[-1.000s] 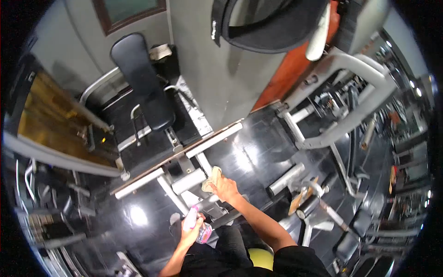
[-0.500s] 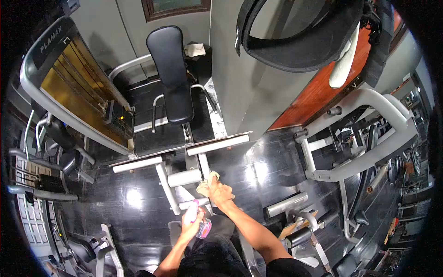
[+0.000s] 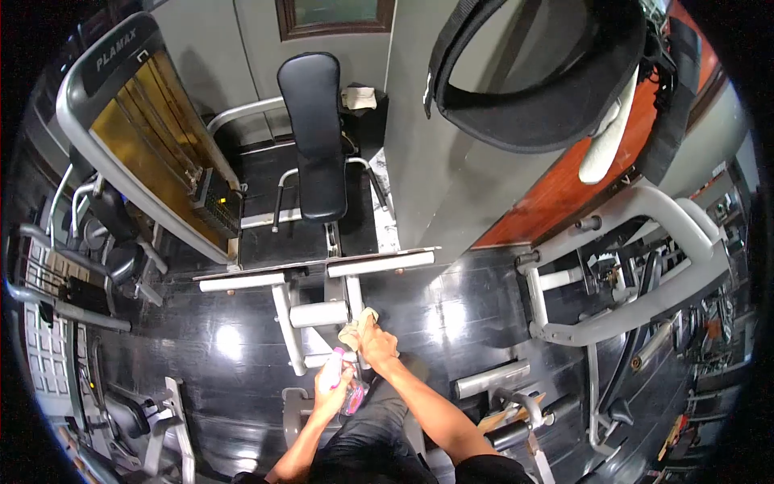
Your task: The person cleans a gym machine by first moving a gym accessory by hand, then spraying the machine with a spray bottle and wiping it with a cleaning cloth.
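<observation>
My right hand is closed on a yellowish cloth, pressed against the grey metal frame of a leg press machine, just below its foot plate. Below and to the left, my left hand grips a spray bottle with a pink and white trigger head and a clear body. The foot plate's padded bars run across the front of the machine. Behind them stands the black padded seat.
A weight stack tower marked PLAMAX stands at the left. A grey pillar rises right of the seat, with a black padded belt hanging near it. More grey machines stand at the right on the dark floor.
The view has shifted slightly, so the machines sit a little to the right and lower. My right hand with the cloth has moved a little along the frame; the left hand keeps the bottle.
</observation>
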Tool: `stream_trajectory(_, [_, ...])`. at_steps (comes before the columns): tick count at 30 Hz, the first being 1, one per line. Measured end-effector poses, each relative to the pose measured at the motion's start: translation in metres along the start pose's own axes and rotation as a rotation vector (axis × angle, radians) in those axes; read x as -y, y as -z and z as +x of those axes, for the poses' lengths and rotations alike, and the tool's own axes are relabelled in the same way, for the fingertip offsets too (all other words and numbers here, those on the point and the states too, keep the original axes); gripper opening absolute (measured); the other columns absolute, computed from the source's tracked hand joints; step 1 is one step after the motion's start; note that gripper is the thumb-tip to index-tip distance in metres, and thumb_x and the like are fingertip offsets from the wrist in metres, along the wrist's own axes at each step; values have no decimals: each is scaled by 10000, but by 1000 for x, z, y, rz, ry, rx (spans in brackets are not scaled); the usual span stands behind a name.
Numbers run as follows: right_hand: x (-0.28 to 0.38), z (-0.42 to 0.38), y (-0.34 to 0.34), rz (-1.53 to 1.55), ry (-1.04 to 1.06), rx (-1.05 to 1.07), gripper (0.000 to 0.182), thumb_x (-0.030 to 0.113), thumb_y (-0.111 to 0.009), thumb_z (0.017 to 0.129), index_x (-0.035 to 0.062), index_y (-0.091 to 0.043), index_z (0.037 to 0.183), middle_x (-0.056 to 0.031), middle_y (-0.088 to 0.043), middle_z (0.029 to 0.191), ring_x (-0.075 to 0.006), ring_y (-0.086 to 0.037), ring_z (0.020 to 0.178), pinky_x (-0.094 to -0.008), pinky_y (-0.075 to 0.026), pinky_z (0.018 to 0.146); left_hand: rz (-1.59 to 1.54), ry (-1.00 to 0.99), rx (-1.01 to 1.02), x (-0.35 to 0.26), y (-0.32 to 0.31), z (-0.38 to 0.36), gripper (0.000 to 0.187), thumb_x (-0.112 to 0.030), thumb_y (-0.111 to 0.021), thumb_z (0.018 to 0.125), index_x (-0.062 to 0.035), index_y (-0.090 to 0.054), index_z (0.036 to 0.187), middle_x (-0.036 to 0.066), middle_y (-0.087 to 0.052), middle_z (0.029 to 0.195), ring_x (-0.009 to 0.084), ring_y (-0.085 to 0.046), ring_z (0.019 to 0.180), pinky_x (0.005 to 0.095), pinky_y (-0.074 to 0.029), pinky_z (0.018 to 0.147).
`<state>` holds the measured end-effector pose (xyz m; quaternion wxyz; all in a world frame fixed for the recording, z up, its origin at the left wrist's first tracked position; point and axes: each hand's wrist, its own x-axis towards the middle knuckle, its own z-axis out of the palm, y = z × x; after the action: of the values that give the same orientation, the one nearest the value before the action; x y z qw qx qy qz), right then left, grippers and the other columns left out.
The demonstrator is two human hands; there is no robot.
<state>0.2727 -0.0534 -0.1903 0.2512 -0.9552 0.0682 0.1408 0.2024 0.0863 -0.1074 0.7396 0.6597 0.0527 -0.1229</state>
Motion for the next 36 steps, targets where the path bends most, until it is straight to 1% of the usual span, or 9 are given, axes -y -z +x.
stream_trajectory(12, [-20,24,29,79,44,386,850,632,-428,834,-26,-274,1349,-276,-613,989,-416,-591,945,-496,-460,799,-152,-19,-341,-7,-47,39,160,-124,-613,877,-9,-553,970,29,-579,805,88,-545,612,236,-469,569])
stream_trajectory(14, [-40,42,26,43,109,362,674,512,-498,872,11,-355,1300,-211,-650,930,-356,-630,882,-451,-478,784,-90,-54,-320,7,-49,48,278,-162,-594,897,1,-499,1100,54,-558,861,114,-549,611,262,-477,559])
stream_trajectory(16, [-89,81,-17,707,496,208,452,318,-565,894,40,-446,1230,-97,-651,840,-202,-623,779,-356,-495,724,-155,-54,-364,0,-59,52,213,-141,-606,883,-6,-525,1027,51,-566,834,106,-552,612,254,-480,561])
stream_trajectory(17, [-75,81,31,912,103,556,285,160,-564,897,69,-520,1163,-26,-613,823,-81,-549,748,-266,-485,687,-218,-60,-392,-5,-65,55,151,-120,-617,869,-14,-550,953,47,-574,806,98,-555,613,247,-482,563])
stream_trajectory(24, [-88,122,53,1947,-474,861,308,203,-499,914,33,-531,1168,-130,-598,1130,-261,-574,1062,-464,-454,929,-245,-101,-561,-7,-81,60,99,-89,-594,875,-11,-545,912,50,-570,774,104,-556,602,257,-481,552])
stream_trajectory(27, [-109,118,52,2117,-202,1243,378,200,-517,902,44,-489,1246,-131,-560,1208,-256,-535,1133,-462,-426,968,-110,-96,-626,-4,-84,52,86,-73,-574,881,2,-543,912,48,-562,721,97,-555,602,249,-471,557])
stream_trajectory(30, [-85,102,94,1810,-325,953,441,233,-510,918,28,-430,1300,-112,-548,1227,-265,-550,1098,-474,-451,934,-137,-74,-664,-2,-87,45,82,-68,-570,881,3,-542,911,48,-566,741,97,-551,599,250,-471,559])
stream_trajectory(32, [-93,111,95,1765,-298,1100,464,225,-504,926,38,-399,1337,-106,-547,1228,-253,-563,1065,-435,-467,923,-160,-56,-697,-3,-91,40,86,-65,-571,879,6,-544,919,47,-569,762,97,-549,601,250,-476,558])
stream_trajectory(36, [-84,114,79,1493,-132,785,327,222,-509,929,39,-478,1199,-88,-592,1004,-204,-595,899,-346,-504,705,-176,-85,-747,-1,-96,28,121,-82,-590,876,11,-547,941,47,-574,778,98,-553,608,250,-484,556])
